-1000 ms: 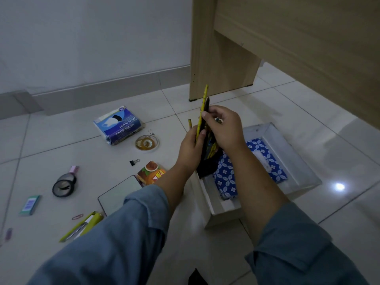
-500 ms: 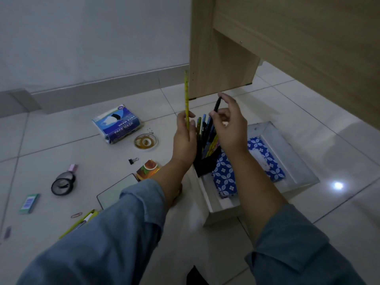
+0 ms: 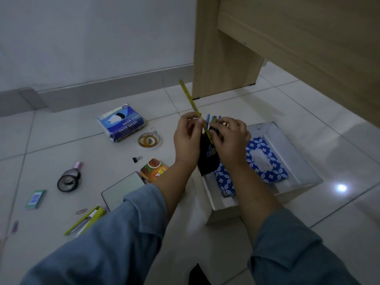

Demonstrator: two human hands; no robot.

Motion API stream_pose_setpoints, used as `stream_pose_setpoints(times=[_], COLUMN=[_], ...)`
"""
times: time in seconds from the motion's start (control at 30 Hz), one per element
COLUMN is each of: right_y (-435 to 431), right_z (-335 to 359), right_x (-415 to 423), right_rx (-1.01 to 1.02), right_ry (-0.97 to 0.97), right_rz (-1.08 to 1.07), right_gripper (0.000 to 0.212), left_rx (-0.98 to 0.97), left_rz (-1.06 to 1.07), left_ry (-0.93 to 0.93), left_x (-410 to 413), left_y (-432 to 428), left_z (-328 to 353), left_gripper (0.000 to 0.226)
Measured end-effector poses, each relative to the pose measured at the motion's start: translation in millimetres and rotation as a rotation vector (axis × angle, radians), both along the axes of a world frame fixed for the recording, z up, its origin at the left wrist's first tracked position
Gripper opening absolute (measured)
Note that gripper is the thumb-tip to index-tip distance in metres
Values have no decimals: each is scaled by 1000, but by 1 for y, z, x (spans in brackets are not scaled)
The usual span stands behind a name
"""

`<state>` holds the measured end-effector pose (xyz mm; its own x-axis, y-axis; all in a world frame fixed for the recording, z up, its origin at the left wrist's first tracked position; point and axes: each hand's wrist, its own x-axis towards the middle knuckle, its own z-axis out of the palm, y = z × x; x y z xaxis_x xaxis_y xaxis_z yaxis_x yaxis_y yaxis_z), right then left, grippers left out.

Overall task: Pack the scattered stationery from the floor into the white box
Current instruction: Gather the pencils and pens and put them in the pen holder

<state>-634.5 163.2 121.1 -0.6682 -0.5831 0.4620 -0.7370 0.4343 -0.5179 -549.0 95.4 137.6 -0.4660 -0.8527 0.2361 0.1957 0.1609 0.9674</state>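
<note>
The white box [image 3: 296, 153] lies open on the floor tiles with a blue flowered tissue pack [image 3: 265, 159] inside. A black pen holder [image 3: 206, 161] stands in the box's near-left corner, filled with several pens. My left hand [image 3: 187, 138] pinches a long yellow pencil [image 3: 192, 104] that tilts up to the left, its lower end in the holder. My right hand [image 3: 230, 138] curls over the pens [image 3: 213, 120] at the holder's mouth, fingers around them.
Scattered on the floor to the left: a face mask pack [image 3: 122, 123], clear tape [image 3: 149, 140], binder clip [image 3: 136, 159], orange packet [image 3: 153, 170], tablet [image 3: 121, 191], black tape roll [image 3: 68, 182], green eraser box [image 3: 35, 199], yellow-green stapler [image 3: 86, 222], paper clip [image 3: 81, 211]. A wooden desk [image 3: 287, 48] stands above the box.
The left hand lowered the yellow pencil from upright into the holder, now tilted left. The right hand came down from holding a black pen aloft to cover the pens.
</note>
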Motion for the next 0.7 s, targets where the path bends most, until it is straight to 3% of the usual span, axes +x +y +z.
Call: stream_pose_setpoints(times=[0.17,0.33,0.43,0.53,0.7], right_y=[2,-1,-7,-13,-14], right_z=[4,17,23,19,7], right_x=[5,14,15,12,10], right_rx=[-128,-269,-218,-103,-21], right_ry=[-64,-77,-96,-47,-31], right_rz=[46,173,230,146,77], right_gripper=[28,38,45,42,35], left_rx=[-309,-259,-266,-250,-137], left_rz=[154,254,224,222,133], left_ry=[-395,-630,-680,-671,-445], left_x=[1,4,6,11,21], left_y=[1,4,5,8,18], left_z=[-21,-34,-40,-42,-42], left_gripper=[13,12,15,28,44])
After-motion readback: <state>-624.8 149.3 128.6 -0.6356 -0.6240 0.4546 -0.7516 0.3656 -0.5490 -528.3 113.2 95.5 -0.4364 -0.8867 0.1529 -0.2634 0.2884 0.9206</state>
